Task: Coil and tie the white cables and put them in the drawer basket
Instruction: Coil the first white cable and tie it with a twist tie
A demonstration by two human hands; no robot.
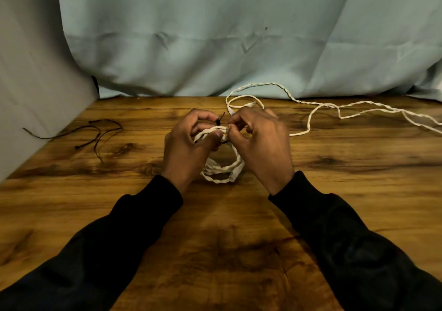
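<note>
At frame centre, a coiled white cable (223, 164) is being held above the table (334, 191); the left hand (189, 143) grip is being closed around its upper loops, while the right hand (260, 141) is pinching a black tie (218, 121) there. Loose white cable (334, 106) is lying upper right, spare black ties (95, 131) left.

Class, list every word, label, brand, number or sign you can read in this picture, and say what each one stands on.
None: no readable text anywhere.
The coiled white cable held by the left hand and right hand shows a small pale tag at its lower edge, too blurred to tell whether it is printed.
The wooden table, the blue cloth and the black ties bear no marks.
</note>
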